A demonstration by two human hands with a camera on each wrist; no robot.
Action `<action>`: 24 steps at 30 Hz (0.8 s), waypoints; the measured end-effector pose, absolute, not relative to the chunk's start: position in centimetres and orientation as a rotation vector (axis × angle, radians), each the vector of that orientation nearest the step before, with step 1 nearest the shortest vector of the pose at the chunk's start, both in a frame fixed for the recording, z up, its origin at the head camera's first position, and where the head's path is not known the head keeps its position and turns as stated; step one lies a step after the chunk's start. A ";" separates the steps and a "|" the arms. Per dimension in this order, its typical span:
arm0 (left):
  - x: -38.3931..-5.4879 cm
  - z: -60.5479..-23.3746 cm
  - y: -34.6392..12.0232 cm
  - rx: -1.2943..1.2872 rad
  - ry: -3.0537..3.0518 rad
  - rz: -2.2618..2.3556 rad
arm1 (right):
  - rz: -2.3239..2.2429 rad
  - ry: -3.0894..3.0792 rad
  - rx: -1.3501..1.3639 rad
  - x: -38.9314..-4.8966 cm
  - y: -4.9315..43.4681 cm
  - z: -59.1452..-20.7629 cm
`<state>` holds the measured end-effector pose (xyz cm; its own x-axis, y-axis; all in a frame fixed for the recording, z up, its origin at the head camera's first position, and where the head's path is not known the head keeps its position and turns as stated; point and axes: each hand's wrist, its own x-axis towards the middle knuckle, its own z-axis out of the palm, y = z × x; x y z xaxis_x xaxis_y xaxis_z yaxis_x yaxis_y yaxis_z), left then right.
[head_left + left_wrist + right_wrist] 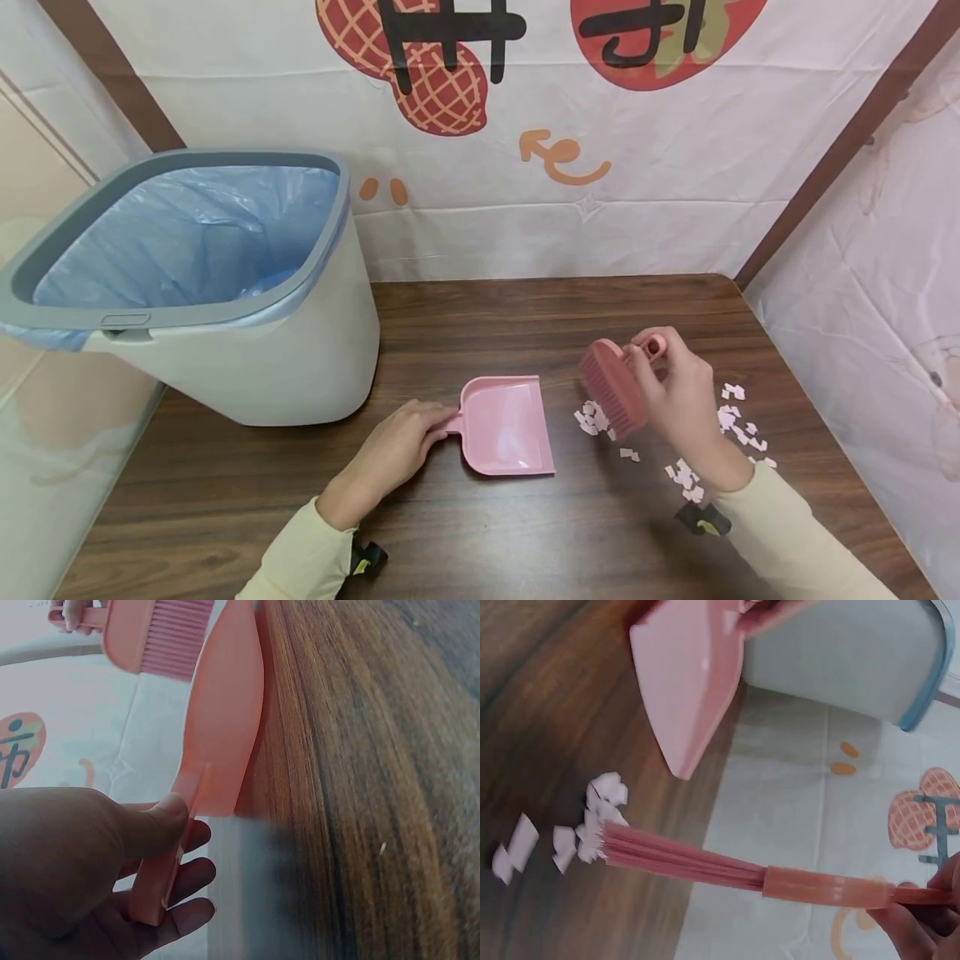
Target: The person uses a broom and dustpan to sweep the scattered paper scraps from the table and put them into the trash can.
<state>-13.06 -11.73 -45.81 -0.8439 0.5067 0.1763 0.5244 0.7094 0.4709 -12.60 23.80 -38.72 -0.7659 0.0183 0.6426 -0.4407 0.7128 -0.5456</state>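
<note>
My left hand (401, 442) grips the short handle of a pink dustpan (504, 425) that lies on the wooden table, its wide edge facing right. In the left wrist view, thumb and fingers (174, 810) wrap the handle. To the right, my right hand (678, 396) holds a pink hand brush (617, 387) by its handle, bristles angled down and left. Bristle tips (611, 844) are at a small pile of white paper scraps (592, 417), just right of the dustpan; the right wrist view shows them meeting. The dustpan's visible floor bears no scraps.
More paper scraps (684, 479) lie below the right wrist, and others (738, 429) near the table's right side. A grey-white trash bin (315, 358) with a blue liner (187, 225) stands at the left. A printed cloth (480, 192) hangs behind the table (480, 542).
</note>
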 end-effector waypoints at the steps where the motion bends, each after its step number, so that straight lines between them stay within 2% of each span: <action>1: -13.1 -45.8 -11.7 -0.870 -2.870 -0.809 | 0.971 -2.288 0.337 -12.7 24.1 -38.4; 5: -13.1 -45.8 -11.8 -0.884 -2.858 -0.816 | 1.089 -2.370 0.505 -13.4 26.0 -37.4; 16: -13.2 -45.8 -11.8 -0.897 -2.854 -0.808 | 1.595 -2.595 1.244 -14.6 30.0 -36.8; 20: -13.1 -45.8 -11.8 -0.878 -2.870 -0.803 | 1.760 -2.579 1.375 -15.0 30.5 -37.4; 24: -13.1 -45.7 -11.7 -0.870 -2.882 -0.796 | 1.825 -2.579 1.370 -15.3 30.7 -38.2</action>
<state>-13.05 -11.73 -45.72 -0.8435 0.5100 0.1685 0.5243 0.7133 0.4651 -15.33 30.70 -38.18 -0.6455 -0.7399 0.1892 -0.4245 0.1417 -0.8943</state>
